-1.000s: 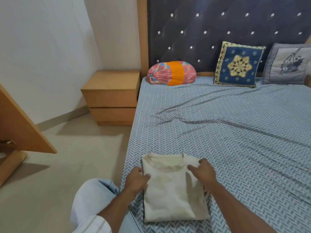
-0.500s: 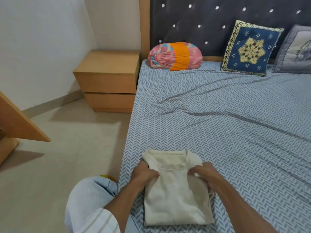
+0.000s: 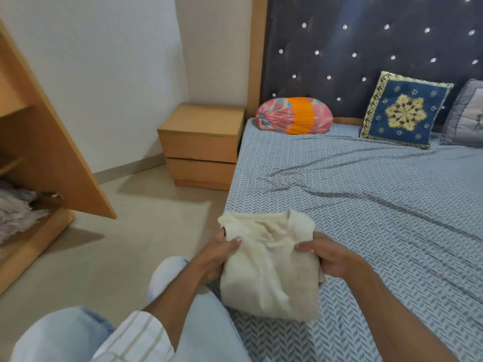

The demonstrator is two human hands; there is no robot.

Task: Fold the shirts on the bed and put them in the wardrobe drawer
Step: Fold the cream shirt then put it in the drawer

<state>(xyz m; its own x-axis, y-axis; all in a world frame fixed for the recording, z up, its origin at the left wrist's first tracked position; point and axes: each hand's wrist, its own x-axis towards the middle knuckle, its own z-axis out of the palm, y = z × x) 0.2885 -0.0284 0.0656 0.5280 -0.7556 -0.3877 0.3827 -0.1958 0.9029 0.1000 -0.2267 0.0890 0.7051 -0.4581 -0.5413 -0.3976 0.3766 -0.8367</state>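
A folded cream shirt is held just above the near left corner of the bed, its collar end pointing away from me. My left hand grips its left edge, thumb on top. On the other side my right hand grips the right edge, thumb pressed on the cloth. The wardrobe stands open at the left, with a wooden door panel slanting out and shelves inside.
A wooden nightstand sits between the bed and the wall. A pink and orange bolster, a blue cushion and a grey pillow lean on the headboard. Fluffy cloth lies low in the wardrobe. My knee is by the bed edge.
Both hands closed round the shirt's sides and lifted it off the sheet toward me. The view has turned left, bringing the open wardrobe into sight.
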